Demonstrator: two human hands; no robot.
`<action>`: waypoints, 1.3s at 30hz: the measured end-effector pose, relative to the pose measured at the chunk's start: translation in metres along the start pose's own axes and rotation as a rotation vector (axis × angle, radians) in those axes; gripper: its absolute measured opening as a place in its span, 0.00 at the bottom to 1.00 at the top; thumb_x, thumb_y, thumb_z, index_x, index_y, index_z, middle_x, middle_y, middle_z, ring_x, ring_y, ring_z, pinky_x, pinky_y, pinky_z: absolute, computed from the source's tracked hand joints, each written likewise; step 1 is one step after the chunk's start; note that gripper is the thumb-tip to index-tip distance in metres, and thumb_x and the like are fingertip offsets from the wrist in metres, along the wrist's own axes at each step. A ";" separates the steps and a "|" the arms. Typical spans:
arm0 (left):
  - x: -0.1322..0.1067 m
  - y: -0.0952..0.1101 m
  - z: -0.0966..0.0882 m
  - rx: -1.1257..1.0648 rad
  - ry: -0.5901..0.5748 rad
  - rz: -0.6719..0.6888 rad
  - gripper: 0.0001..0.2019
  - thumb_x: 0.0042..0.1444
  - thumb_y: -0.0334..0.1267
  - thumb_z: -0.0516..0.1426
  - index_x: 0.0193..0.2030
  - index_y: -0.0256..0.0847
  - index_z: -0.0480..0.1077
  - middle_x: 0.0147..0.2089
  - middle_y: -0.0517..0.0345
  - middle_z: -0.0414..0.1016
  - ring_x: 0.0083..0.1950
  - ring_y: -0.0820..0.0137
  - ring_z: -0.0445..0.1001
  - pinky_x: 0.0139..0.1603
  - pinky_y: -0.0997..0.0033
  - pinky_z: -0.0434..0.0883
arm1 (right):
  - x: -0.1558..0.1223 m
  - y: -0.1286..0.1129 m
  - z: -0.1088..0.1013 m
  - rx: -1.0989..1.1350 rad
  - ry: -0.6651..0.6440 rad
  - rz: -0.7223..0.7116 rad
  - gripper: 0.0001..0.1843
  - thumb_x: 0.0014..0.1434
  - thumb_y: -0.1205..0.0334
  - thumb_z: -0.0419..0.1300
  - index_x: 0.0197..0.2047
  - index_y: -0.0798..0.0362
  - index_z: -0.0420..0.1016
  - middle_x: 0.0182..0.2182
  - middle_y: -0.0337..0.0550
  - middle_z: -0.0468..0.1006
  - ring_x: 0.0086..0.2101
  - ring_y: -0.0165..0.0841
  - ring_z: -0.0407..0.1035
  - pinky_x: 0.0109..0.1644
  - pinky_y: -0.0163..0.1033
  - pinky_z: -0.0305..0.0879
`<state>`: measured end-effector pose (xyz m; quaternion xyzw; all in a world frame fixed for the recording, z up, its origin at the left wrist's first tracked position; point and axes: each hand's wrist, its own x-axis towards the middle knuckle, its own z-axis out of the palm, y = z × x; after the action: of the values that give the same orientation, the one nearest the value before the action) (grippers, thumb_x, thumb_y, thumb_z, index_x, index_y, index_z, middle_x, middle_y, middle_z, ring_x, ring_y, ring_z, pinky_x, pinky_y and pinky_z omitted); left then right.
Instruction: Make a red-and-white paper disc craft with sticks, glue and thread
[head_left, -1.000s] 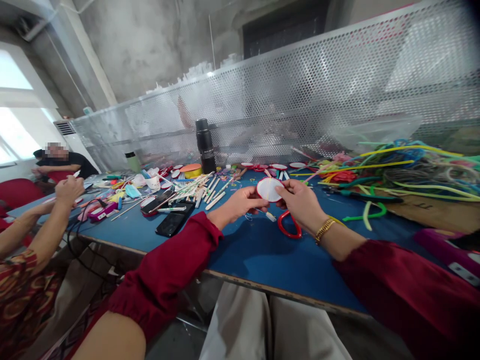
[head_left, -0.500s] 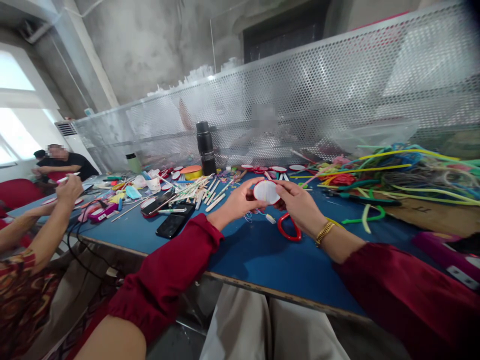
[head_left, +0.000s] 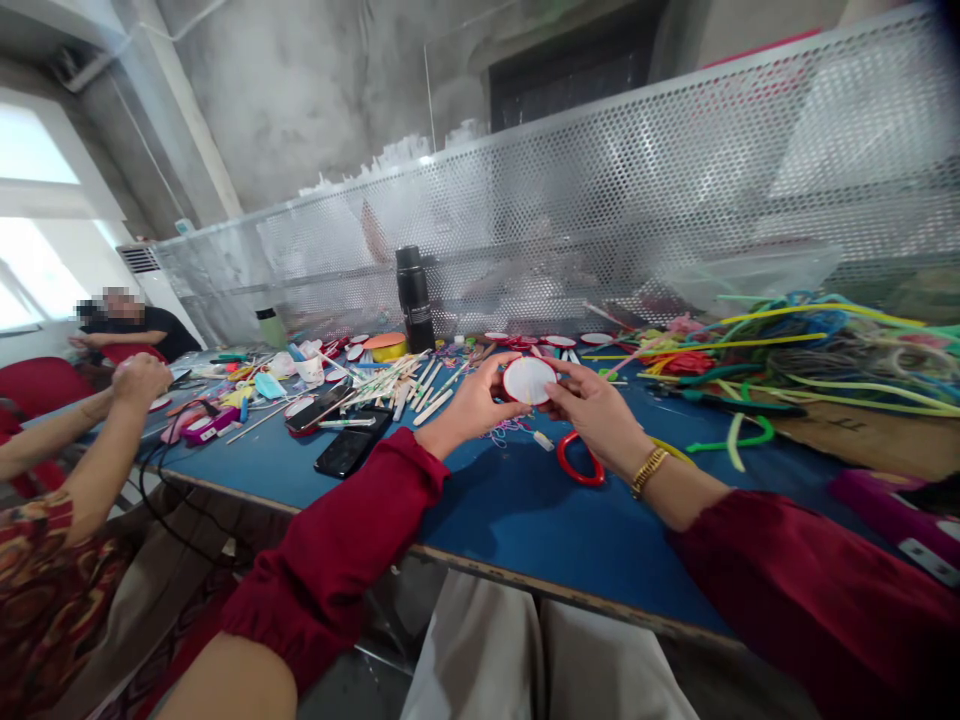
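A round white disc with a red rim (head_left: 529, 381) is held up between my two hands, above the blue table (head_left: 480, 520). My left hand (head_left: 478, 405) grips its left edge between thumb and fingers. On its lower right edge, my right hand (head_left: 592, 408) pinches the rim; some of those fingertips are hidden behind the disc. Beneath my right hand lies a red loop-shaped handle (head_left: 580, 460), its other end covered by the hand. Thin coloured string (head_left: 510, 432) with a small white piece (head_left: 543, 441) rests on the table just below the disc.
Left of my hands are a black phone (head_left: 346, 452), many wooden sticks (head_left: 405, 385) and a black bottle (head_left: 415, 300). Coloured pipe-like strands (head_left: 817, 345) pile up at the right. A perforated metal screen (head_left: 637, 200) runs behind. A co-worker's hands (head_left: 141, 380) are at far left.
The disc has shifted slightly left and turned a little, so its white face shows more fully. Both my hands keep hold of it. The co-worker's hands at the left have moved slightly.
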<state>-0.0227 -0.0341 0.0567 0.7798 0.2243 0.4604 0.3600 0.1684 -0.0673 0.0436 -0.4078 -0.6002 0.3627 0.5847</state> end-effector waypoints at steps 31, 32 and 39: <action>-0.001 0.013 -0.020 0.375 -0.058 0.148 0.32 0.49 0.38 0.68 0.61 0.41 0.67 0.61 0.42 0.72 0.59 0.57 0.73 0.60 0.57 0.70 | 0.000 -0.003 -0.002 0.027 -0.256 -0.026 0.46 0.49 0.53 0.74 0.69 0.49 0.65 0.50 0.50 0.82 0.45 0.42 0.78 0.48 0.51 0.79; -0.001 0.014 -0.019 0.377 -0.057 0.142 0.31 0.49 0.38 0.68 0.61 0.41 0.67 0.61 0.43 0.72 0.58 0.57 0.74 0.59 0.57 0.70 | 0.000 -0.003 -0.002 0.027 -0.258 -0.027 0.46 0.49 0.53 0.74 0.69 0.49 0.66 0.50 0.50 0.82 0.45 0.42 0.78 0.48 0.51 0.79; -0.001 0.016 -0.017 0.405 -0.080 0.166 0.28 0.50 0.39 0.66 0.58 0.39 0.67 0.56 0.45 0.73 0.52 0.60 0.74 0.54 0.60 0.70 | 0.000 0.000 -0.003 0.045 -0.254 -0.009 0.46 0.49 0.55 0.74 0.69 0.50 0.66 0.52 0.50 0.82 0.48 0.44 0.78 0.50 0.51 0.79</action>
<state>-0.0377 -0.0397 0.0737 0.8697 0.2328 0.4026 0.1655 0.1714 -0.0672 0.0441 -0.3427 -0.6631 0.4222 0.5144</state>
